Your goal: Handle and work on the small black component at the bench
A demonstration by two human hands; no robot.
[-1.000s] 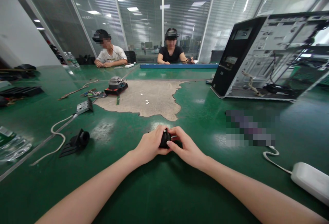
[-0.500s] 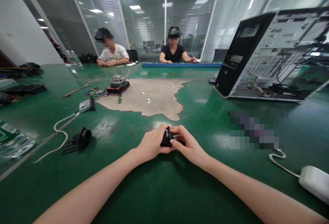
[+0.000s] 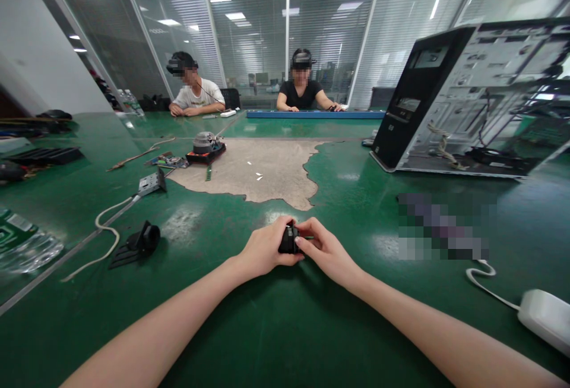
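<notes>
A small black part (image 3: pixel 289 240) with a lighter mark on its face is held between my two hands, low over the green table; its exact kind does not show. My left hand (image 3: pixel 266 246) wraps round it from the left, thumb below and fingers over the far side. From the right, my right hand (image 3: pixel 323 246) pinches the part's right edge with thumb and index finger. Both palms partly hide it. Left of my hands, a black bracket-like piece with a round tube (image 3: pixel 141 242) lies on the table.
An opened computer case (image 3: pixel 445 103) stands at right, near a blurred-out object (image 3: pixel 440 224) and a white adapter (image 3: pixel 543 319). A metal box with a cable (image 3: pixel 151 182), a speaker-like part (image 3: pixel 205 145) and a water bottle (image 3: pixel 27 242) are left. Two people sit across the table.
The fingers of my right hand have closed in slightly on the right edge of the black part. My left hand keeps its hold. The view has tilted very slightly.
</notes>
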